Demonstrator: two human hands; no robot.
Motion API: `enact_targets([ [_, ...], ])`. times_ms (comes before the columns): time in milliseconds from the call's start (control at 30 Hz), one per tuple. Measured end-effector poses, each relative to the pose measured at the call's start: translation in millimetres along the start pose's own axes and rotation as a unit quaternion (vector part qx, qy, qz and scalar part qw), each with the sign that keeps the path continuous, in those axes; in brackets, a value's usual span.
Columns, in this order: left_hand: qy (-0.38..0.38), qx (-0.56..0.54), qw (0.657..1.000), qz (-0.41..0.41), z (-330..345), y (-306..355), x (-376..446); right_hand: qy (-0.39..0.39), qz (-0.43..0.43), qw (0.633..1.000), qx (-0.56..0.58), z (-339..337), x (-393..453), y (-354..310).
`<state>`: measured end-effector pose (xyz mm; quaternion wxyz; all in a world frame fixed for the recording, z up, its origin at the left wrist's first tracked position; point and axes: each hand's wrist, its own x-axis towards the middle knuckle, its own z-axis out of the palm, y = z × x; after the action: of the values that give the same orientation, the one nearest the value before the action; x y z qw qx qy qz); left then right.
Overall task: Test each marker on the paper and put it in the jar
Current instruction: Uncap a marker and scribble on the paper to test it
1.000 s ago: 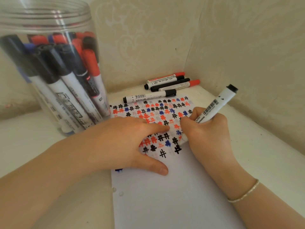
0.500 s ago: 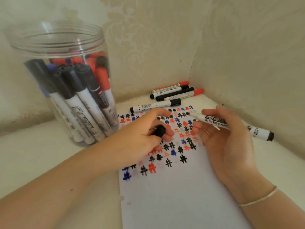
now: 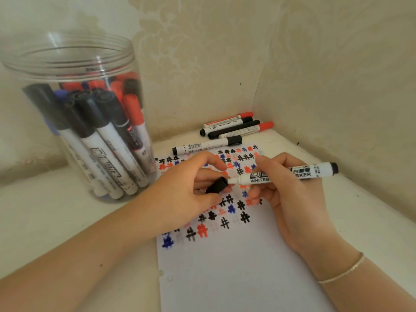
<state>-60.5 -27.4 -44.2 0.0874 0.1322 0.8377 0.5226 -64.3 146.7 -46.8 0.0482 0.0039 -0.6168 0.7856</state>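
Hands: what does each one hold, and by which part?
Left hand pinches the black cap by its sides; right hand grips the marker mid-barrel.

The jar (image 3: 74, 113) stands left of the paper (image 3: 236, 266) — loose markers (image 3: 234, 127) lie behind it.

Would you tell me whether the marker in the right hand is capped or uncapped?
Uncapped: the black cap, pinched in the left hand, sits just off the marker tip.
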Motion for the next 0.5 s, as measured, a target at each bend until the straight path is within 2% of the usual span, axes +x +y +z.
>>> enact_targets([
  [100,-0.003,0.057,0.998,0.031,2,3,-3,-0.017,-0.012,0.997,-0.078,-1,0,4],
  [200,0.014,0.116,0.991,0.068,4,5,-6,-0.059,-0.001,0.994,-0.092,-2,-1,3],
  [267,0.035,0.068,0.993,0.085,0,7,-5,-0.104,0.02,0.994,-0.024,-3,-1,-2],
  [367,0.035,-0.065,0.992,0.099,-7,11,-2,-0.153,0.08,0.974,0.147,-7,2,-6],
  [433,0.012,-0.115,0.989,0.087,-6,11,-3,-0.149,0.088,0.974,0.147,-7,3,-7],
  [500,-0.008,-0.187,0.981,0.045,-1,9,-4,-0.104,0.072,0.985,0.114,-5,3,-6],
])
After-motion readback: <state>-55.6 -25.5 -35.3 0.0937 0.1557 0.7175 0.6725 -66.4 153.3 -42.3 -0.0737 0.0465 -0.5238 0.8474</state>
